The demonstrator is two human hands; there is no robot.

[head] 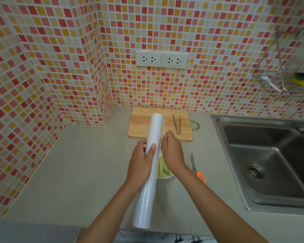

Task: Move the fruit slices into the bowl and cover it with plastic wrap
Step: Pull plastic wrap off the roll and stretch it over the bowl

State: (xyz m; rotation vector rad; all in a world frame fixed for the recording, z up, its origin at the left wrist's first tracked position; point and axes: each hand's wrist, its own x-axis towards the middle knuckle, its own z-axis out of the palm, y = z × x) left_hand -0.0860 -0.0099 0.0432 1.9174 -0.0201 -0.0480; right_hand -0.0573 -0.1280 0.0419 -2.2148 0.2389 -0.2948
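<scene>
Head view shows the wrap step in hand: pale fruit slices (162, 168) already lie in the white bowl (165, 178), which sits directly under both hands. The left hand (142, 161) grips the plastic wrap roll (150, 171) around its middle, thumb on top, and holds it above the counter (88, 163). The right hand (171, 151), touching the roll's right side, pinches what seems to be the loose film edge, though the film is too clear to be sure.

I judge that the next move needs a steady pull to the right, across the bowl. Scissors (197, 170) lie just right of the right hand. Beyond the hands the cutting board (144, 123) carries tongs (177, 123). Far right of the right hand, the sink (263, 155) edge limits the room; left of the left hand the counter gives open space.
</scene>
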